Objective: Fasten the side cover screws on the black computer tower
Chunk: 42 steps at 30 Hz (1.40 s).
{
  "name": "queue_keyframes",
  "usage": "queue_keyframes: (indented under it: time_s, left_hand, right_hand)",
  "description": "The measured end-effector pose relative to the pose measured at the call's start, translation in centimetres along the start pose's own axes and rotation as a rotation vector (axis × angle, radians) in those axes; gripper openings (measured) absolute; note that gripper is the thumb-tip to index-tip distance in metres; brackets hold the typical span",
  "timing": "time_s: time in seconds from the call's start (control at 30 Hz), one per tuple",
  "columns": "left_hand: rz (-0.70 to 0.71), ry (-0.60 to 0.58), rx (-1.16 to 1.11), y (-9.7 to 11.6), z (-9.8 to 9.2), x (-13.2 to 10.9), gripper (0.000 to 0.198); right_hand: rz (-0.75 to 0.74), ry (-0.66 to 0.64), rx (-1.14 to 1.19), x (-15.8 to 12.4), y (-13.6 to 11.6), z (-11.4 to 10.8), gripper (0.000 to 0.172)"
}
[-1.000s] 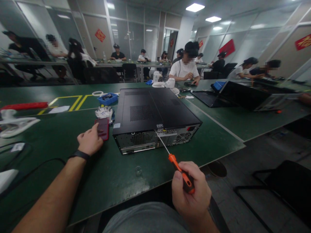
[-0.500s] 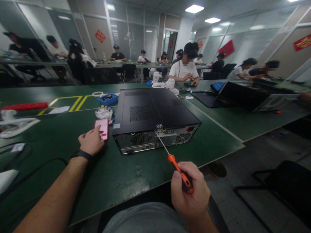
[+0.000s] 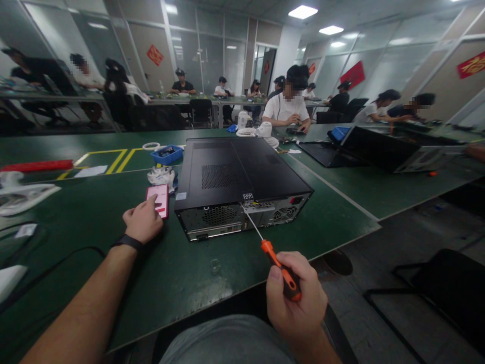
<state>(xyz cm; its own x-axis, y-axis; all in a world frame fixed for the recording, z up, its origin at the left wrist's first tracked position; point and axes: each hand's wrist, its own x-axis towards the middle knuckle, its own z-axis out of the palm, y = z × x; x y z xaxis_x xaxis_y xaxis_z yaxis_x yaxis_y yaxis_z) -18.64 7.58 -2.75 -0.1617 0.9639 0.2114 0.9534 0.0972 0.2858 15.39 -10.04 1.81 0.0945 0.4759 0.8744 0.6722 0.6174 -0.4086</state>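
Note:
A black desktop computer case (image 3: 257, 167) lies flat on the green table, its metal rear panel turned toward me. My right hand (image 3: 297, 298) is closed around the orange and black handle of a screwdriver (image 3: 268, 247). The screwdriver's long shaft slants up to the top edge of the rear panel, near its middle; the exact contact of the tip is too small to make out. To the left of the case, a pink-screened phone (image 3: 162, 194) lies on the table. My left hand (image 3: 142, 221), with a dark wristband, holds nothing and rests its extended index finger on the phone's screen.
Beyond the phone are white gloves (image 3: 161, 175) and a blue tray (image 3: 166, 154) with small parts. White fans (image 3: 261, 129) stand behind the case. An opened case (image 3: 382, 149) lies to the right. A co-worker (image 3: 288, 103) sits across the table. The table edge (image 3: 341, 248) runs near my right hand.

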Motion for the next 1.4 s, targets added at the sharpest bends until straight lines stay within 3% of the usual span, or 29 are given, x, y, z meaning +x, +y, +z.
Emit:
queue_keyframes:
  time_s: [0.6,0.9,1.2,1.3,1.4]
  left_hand:
    - [0.009,-0.014,-0.001,0.0,0.5,0.1,0.069]
    - [-0.008,0.039,-0.058,0.3,0.4,-0.1,0.067]
    - [0.028,0.275,-0.234,3.2,-3.3,-2.0,0.06]
    - [0.134,0.505,-0.438,4.6,-4.7,-3.4,0.052]
    - [0.207,0.693,-0.487,6.5,-5.8,-5.1,0.05]
  right_hand:
    - [0.006,-0.015,0.04,-0.2,0.2,0.1,0.032]
    - [0.009,-0.02,0.035,-0.2,0.3,0.0,0.032]
    - [-0.002,-0.018,0.025,0.1,0.1,-0.1,0.032]
    - [-0.007,-0.009,0.017,0.2,0.1,-0.1,0.033]
    - [-0.007,-0.005,-0.001,0.3,0.0,-0.1,0.031]
